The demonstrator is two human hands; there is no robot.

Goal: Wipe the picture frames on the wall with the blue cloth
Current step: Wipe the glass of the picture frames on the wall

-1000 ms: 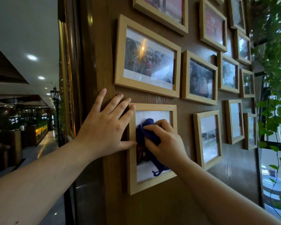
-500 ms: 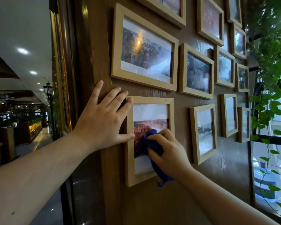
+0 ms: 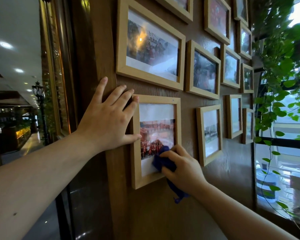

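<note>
Several light wooden picture frames hang on a brown wood wall (image 3: 232, 170). The lower-left frame (image 3: 136, 161) holds a photo of a red crowd. My left hand (image 3: 107, 122) lies flat and spread on the wall, its fingertips and thumb resting on that frame's left edge. My right hand (image 3: 184, 168) is closed on the blue cloth (image 3: 160, 160) and presses it on the glass at the frame's lower right corner. A tail of the cloth hangs below my wrist. A large landscape frame (image 3: 121, 70) hangs just above.
More frames (image 3: 200, 135) fill the wall to the right. Green trailing vines (image 3: 280, 66) hang by a window at the far right. A water bottle (image 3: 265, 184) stands beyond the glass. To the left of the wall's corner a dim hall with a lamp post (image 3: 39, 94) opens.
My right hand has dragged the blue cloth down the glass from the upper middle to the lower right corner, uncovering the photo. My left hand has stayed pressed on the frame's left edge.
</note>
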